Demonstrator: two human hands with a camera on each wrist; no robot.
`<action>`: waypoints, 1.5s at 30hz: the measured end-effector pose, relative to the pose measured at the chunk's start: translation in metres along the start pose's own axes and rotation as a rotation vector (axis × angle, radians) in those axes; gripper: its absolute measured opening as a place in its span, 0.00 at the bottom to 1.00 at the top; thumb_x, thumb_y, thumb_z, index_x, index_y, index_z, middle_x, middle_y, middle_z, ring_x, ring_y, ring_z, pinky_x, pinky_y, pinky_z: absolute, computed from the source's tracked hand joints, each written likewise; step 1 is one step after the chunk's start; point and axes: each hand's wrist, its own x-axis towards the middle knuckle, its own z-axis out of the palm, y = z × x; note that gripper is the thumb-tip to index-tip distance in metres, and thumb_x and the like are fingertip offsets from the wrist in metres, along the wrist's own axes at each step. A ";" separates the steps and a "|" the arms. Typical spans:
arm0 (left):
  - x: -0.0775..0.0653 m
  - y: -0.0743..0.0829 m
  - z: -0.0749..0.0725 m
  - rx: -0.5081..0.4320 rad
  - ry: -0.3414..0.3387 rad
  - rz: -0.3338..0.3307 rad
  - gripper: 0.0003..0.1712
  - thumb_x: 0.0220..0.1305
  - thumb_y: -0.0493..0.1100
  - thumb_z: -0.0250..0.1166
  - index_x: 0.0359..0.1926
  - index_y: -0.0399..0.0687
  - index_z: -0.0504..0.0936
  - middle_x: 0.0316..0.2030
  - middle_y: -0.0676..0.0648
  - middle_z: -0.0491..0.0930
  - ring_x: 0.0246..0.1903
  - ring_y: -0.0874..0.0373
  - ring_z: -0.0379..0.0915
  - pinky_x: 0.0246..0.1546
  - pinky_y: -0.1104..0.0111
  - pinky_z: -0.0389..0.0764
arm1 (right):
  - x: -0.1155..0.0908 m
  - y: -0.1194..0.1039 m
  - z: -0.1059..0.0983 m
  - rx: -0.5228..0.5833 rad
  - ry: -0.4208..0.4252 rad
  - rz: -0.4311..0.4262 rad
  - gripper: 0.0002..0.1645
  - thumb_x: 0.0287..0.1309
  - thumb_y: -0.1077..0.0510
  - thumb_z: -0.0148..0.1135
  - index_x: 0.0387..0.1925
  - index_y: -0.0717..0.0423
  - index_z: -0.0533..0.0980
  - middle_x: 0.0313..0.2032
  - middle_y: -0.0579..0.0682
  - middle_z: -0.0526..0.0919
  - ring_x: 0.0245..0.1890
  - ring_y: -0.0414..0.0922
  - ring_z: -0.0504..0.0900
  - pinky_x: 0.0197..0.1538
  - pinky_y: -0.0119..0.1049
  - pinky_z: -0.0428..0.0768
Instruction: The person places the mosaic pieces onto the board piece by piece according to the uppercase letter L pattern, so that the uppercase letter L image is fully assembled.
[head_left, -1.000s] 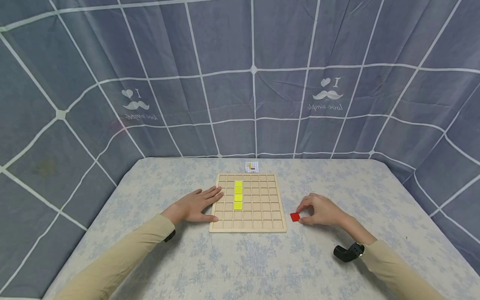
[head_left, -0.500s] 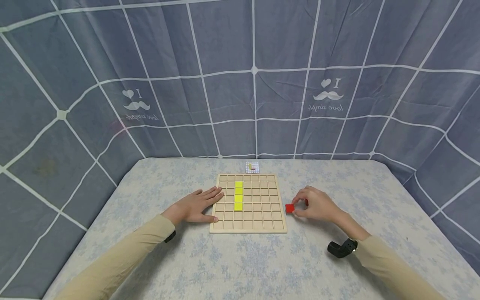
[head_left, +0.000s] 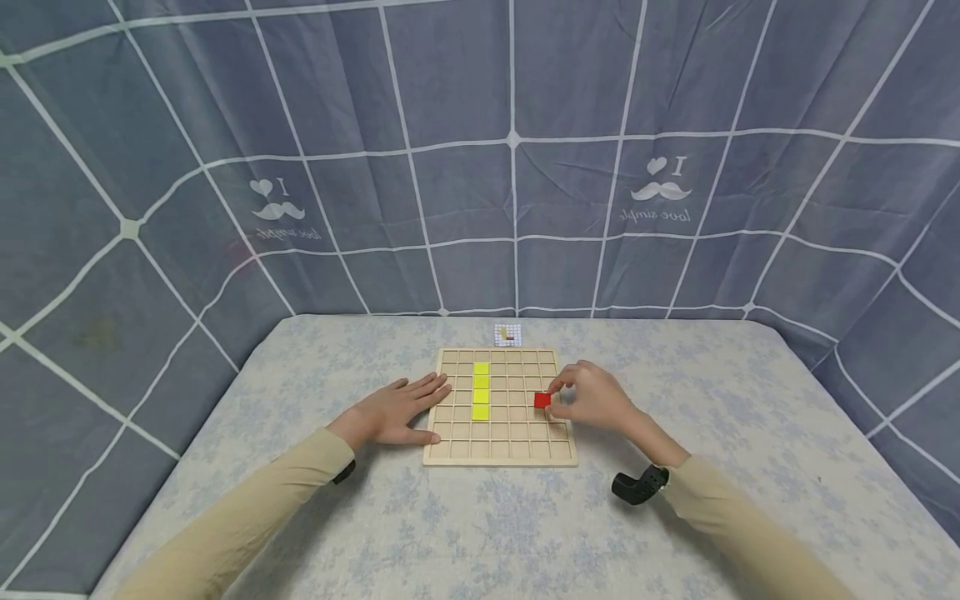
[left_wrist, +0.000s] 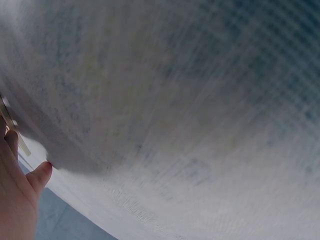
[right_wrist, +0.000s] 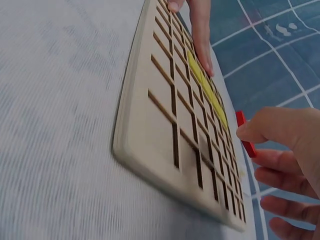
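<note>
A wooden grid board [head_left: 480, 460] lies on the table. Several yellow square tiles [head_left: 481, 397] stand in one column of its cells, left of the middle. My left hand [head_left: 393, 412] lies flat with spread fingers, its fingertips and thumb tip touching the board's left edge. Thumb and fingers of my right hand [head_left: 596, 398] pinch a red square tile [head_left: 542, 401] over the right part of the board. In the right wrist view the red tile [right_wrist: 246, 135] is raised off the grid. The left wrist view shows mostly tablecloth and part of the left hand [left_wrist: 20, 195].
A small printed card [head_left: 507, 335] with a grid and coloured squares lies just behind the board. Patterned cloth covers the table [head_left: 420, 533]. A dark blue curtain [head_left: 465, 192] with white lines hangs behind and at the sides.
My right hand has carried the red tile leftward and away from me, from beside the board to over its right columns. My left hand stays on the left edge.
</note>
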 end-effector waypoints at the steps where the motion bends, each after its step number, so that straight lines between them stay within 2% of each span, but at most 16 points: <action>1: 0.000 0.000 0.000 -0.003 0.003 0.004 0.51 0.63 0.74 0.47 0.77 0.56 0.43 0.77 0.48 0.40 0.76 0.50 0.38 0.71 0.45 0.52 | 0.002 -0.003 0.002 0.003 -0.003 0.003 0.10 0.43 0.50 0.72 0.31 0.46 0.85 0.33 0.43 0.85 0.37 0.43 0.78 0.35 0.34 0.76; 11: -0.002 0.004 -0.003 -0.022 0.004 -0.007 0.50 0.63 0.74 0.48 0.77 0.57 0.44 0.77 0.50 0.40 0.76 0.51 0.38 0.72 0.46 0.51 | 0.025 -0.028 0.028 0.042 -0.050 -0.033 0.10 0.42 0.50 0.74 0.29 0.48 0.86 0.33 0.43 0.85 0.37 0.41 0.77 0.34 0.32 0.74; 21: -0.001 0.005 -0.001 -0.010 -0.002 -0.011 0.50 0.63 0.74 0.48 0.77 0.57 0.43 0.77 0.50 0.39 0.76 0.52 0.37 0.72 0.46 0.52 | 0.033 -0.032 0.043 0.059 -0.111 0.008 0.09 0.42 0.50 0.76 0.28 0.47 0.86 0.32 0.41 0.85 0.33 0.38 0.73 0.33 0.30 0.73; 37: 0.000 0.003 -0.003 -0.003 0.003 -0.003 0.50 0.64 0.73 0.48 0.77 0.56 0.44 0.77 0.50 0.39 0.76 0.52 0.37 0.72 0.46 0.52 | 0.035 -0.032 0.042 0.088 -0.145 0.005 0.10 0.41 0.50 0.77 0.29 0.46 0.86 0.33 0.41 0.86 0.36 0.38 0.75 0.37 0.32 0.75; 45: -0.001 0.005 -0.003 -0.013 0.011 -0.005 0.50 0.64 0.73 0.49 0.77 0.56 0.45 0.77 0.50 0.40 0.76 0.52 0.37 0.72 0.46 0.52 | 0.026 -0.022 0.029 0.103 -0.082 -0.005 0.14 0.44 0.50 0.76 0.34 0.49 0.86 0.36 0.43 0.87 0.39 0.42 0.80 0.43 0.37 0.78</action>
